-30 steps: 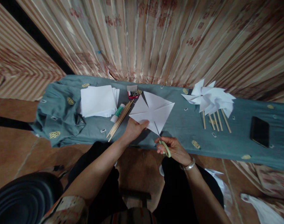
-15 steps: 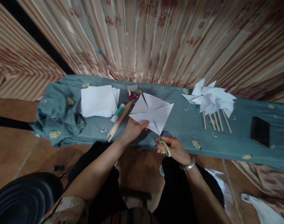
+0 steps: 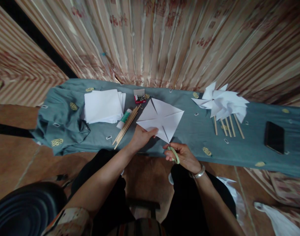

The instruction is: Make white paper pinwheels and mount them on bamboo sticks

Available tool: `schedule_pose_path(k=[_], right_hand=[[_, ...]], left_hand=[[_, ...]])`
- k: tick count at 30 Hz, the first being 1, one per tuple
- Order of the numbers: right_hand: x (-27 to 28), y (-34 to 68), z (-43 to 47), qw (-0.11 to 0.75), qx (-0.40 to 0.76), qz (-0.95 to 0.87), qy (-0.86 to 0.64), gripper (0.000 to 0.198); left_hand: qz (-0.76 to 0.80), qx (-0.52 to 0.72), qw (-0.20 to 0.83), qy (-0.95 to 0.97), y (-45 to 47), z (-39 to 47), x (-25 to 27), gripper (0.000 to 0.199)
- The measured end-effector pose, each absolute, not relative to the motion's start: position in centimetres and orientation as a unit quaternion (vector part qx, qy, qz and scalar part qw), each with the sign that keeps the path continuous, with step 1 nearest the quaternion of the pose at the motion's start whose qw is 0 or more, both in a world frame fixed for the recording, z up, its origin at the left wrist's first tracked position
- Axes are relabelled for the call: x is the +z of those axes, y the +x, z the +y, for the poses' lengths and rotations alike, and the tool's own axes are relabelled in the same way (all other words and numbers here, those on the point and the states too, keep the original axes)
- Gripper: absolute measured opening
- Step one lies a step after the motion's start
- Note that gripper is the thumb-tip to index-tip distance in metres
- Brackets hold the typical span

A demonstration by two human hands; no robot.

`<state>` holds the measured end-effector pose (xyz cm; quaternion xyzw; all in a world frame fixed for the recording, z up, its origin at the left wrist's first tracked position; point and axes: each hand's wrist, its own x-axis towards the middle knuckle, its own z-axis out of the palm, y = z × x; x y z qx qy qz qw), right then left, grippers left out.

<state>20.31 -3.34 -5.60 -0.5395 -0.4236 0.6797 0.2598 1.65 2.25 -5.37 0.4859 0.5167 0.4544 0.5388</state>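
A teal cloth (image 3: pixel 66 121) covers the worktop, bunched at its left end. On it, going from the left, lies a stack of white squares (image 3: pixel 103 106), uncut. Just right of the stack lie a glue stick (image 3: pixel 124 118) and a bundle of sticks (image 3: pixel 126 125), with a small red box of pins (image 3: pixel 140 97) beyond them at the far edge.

At the middle is the paper (image 3: pixel 162 118) in hand, a white square lifted a little off the cloth near the worktop's near edge. Slits already run in from its far corner and from other corners toward the centre, and the scissors (image 3: pixel 170 146) are at the near corner, the blades in the paper along the diagonal. So, as I judge it, the cutting of this sheet is nearly through; folding the points in, pinning and mounting on a stick are not yet done.

The left hand (image 3: pixel 141 137) reaches forward from a bent arm and pinches the paper's near-left edge, thumb on top. The right hand (image 3: pixel 182 155), a bangle on its wrist, is closed round the green scissor handles, pointing the blades up and away.

Farther right, finished pinwheels (image 3: pixel 222 103) lie in a heap on their sticks. A dark phone (image 3: pixel 274 137) lies near the right end.
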Motion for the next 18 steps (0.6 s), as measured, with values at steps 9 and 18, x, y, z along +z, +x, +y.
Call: schedule_pose_path(k=[9, 18], right_hand=[[-5.98, 20.47, -3.4, 0.272, 0.666, -0.438, -0.539, 0.051], [-5.53, 20.29, -3.23, 0.272, 0.672, -0.42, -0.546, 0.048]], left_hand=[[0.497, 0.446, 0.557, 0.494, 1.95, 1.94, -5.31, 0.024], [0.5, 0.44, 0.574, 0.477, 1.89, 1.89, -5.45, 0.027]])
